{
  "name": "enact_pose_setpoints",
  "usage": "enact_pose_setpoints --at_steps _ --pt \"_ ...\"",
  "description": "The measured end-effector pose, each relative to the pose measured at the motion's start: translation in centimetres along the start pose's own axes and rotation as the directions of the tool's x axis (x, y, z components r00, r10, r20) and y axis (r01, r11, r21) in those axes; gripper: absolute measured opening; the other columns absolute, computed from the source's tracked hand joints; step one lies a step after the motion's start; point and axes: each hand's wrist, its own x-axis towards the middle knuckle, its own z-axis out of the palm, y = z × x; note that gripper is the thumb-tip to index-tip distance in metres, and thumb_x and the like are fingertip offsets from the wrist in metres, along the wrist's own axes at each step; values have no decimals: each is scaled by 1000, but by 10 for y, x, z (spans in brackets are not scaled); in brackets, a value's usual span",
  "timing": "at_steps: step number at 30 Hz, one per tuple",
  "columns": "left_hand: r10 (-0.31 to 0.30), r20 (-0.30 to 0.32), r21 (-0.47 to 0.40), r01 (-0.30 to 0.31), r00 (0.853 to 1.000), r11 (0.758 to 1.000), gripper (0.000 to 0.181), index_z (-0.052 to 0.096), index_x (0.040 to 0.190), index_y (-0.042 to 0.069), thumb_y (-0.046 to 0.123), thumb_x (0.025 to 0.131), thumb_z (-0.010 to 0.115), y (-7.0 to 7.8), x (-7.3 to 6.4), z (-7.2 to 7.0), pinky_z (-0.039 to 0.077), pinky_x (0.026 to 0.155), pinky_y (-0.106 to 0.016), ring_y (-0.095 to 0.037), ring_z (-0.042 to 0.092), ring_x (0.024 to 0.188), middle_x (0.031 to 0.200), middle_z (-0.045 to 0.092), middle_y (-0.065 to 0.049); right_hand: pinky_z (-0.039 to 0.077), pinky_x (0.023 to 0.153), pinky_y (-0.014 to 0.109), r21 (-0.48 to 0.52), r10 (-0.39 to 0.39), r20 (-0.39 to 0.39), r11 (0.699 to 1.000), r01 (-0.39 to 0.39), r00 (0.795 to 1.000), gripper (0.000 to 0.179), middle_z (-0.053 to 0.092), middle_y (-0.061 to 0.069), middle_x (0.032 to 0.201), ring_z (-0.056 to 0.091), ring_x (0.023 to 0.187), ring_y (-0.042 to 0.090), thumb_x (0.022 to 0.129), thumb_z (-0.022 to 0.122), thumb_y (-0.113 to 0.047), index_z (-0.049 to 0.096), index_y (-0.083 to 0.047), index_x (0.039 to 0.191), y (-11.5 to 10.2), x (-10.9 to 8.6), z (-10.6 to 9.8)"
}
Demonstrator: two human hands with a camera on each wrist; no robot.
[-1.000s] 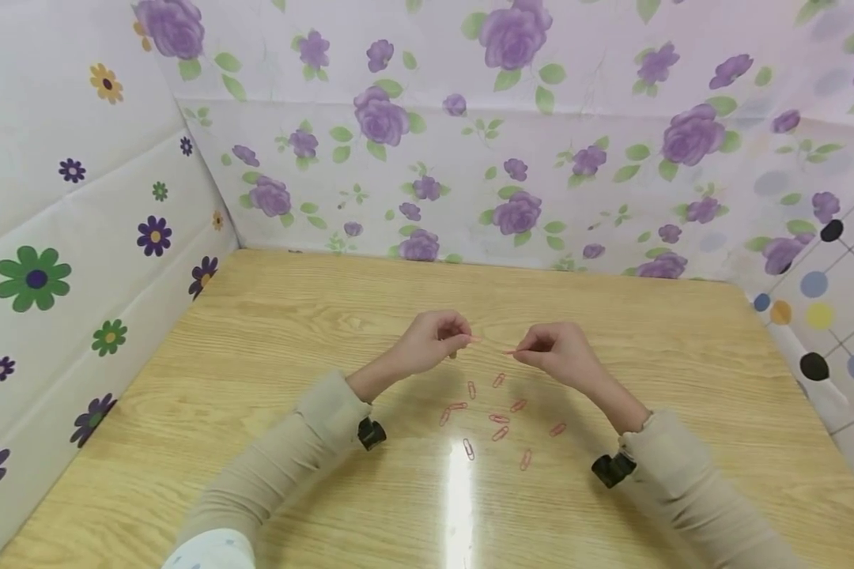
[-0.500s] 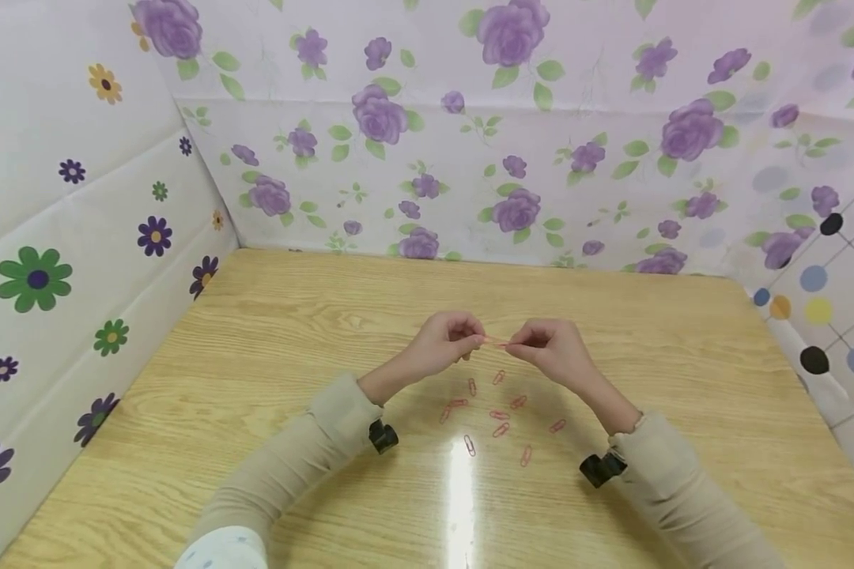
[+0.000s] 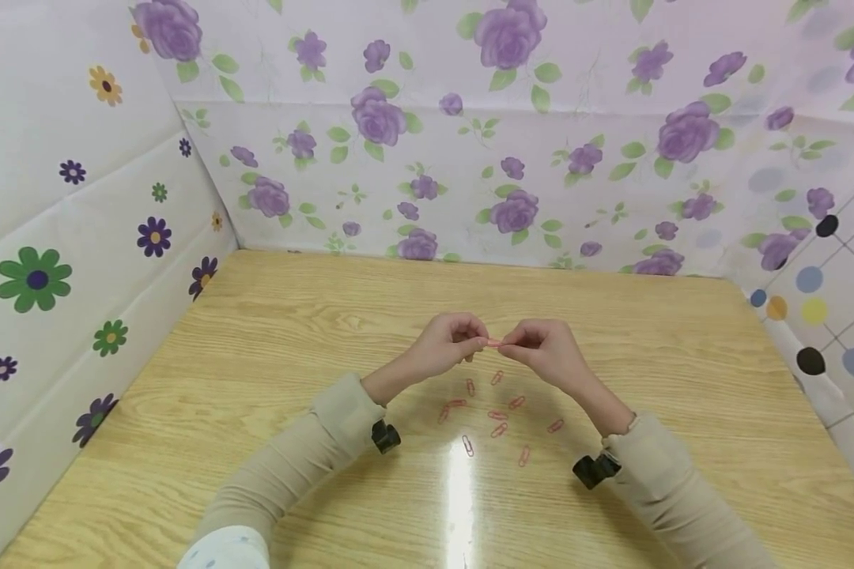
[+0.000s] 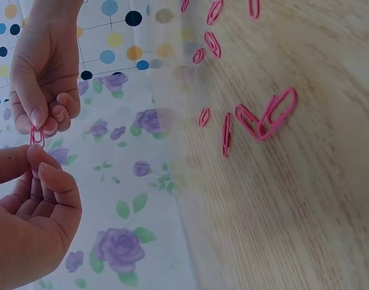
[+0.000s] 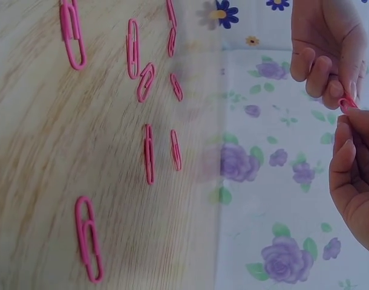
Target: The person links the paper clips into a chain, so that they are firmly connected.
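My left hand (image 3: 447, 346) and right hand (image 3: 549, 352) meet fingertip to fingertip above the table, thumb and forefinger pinching on each side. Pink paper clip wire (image 3: 494, 343) shows in the narrow gap between them. Seen from the left wrist, looped pink wire of a paper clip (image 4: 37, 138) spans from one set of fingertips to the other. The right wrist view shows a small pink loop (image 5: 346, 104) at the touching fingertips. Most of the wire is covered by fingers, and I cannot tell whether one clip is hooked through another.
Several pink paper clips lie scattered below the hands, among them one paper clip (image 3: 467, 446) near a bright glare streak and another paper clip (image 3: 555, 426) to the right. The wood-grain table (image 3: 313, 316) ends at a flowered cloth wall (image 3: 455, 174) behind.
A second ago the hands were apart, each pinching a pink paper clip. They have come together, the left moving right and the right slightly left. The clips on the table lie as before.
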Motion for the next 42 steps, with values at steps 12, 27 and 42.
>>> enact_pose_setpoints --at_steps 12,27,42 --pt "7 6 33 -8 1000 999 9 61 90 -2 4 91 55 2 2 -6 39 50 -23 -30 50 59 72 55 -6 48 55 25 54 0 -11 999 0 1000 5 65 8 75 60 62 14 80 69 -6 69 -2 77 -2 1 -2" --pt "16 18 23 -17 1000 1000 11 58 93 -7 2 92 52 0 4 -8 39 49 -22 -18 49 57 72 53 -8 44 54 23 -31 32 -21 999 -33 999 5 64 10 76 56 61 17 82 66 -4 68 1 81 -20 -5 -14" --pt "-48 111 -310 81 993 947 22 48 112 -12 0 95 44 -3 -2 -1 52 71 -36 -19 62 75 91 61 -23 45 53 24 -76 -84 -22 994 83 996 5 63 2 70 55 58 12 80 69 -6 67 -2 77 -6 -4 -2"
